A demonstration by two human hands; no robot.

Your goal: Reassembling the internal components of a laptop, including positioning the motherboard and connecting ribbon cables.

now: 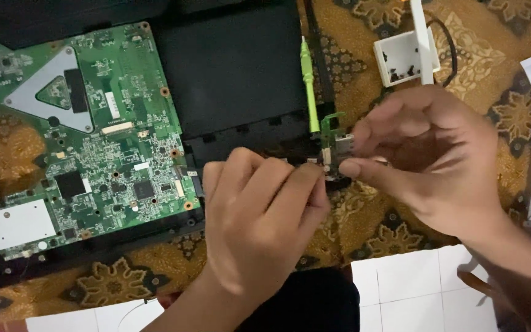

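On a brown patterned cloth (394,233), we pinch a small green circuit piece (333,144) between both hands: left hand (259,221) fingertips pressed together, right hand (431,160) thumb and forefinger closed on it. Just above stands a green screwdriver (307,86); well left lies the green motherboard (87,141).

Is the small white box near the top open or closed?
Open. The white box has no lid on it; its inside wall shows, with a few small dark pieces lying at the bottom.

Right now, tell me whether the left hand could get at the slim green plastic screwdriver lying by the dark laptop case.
Probably yes: the left hand is just below the green screwdriver, nothing lies between, though its fingers pinch a small part.
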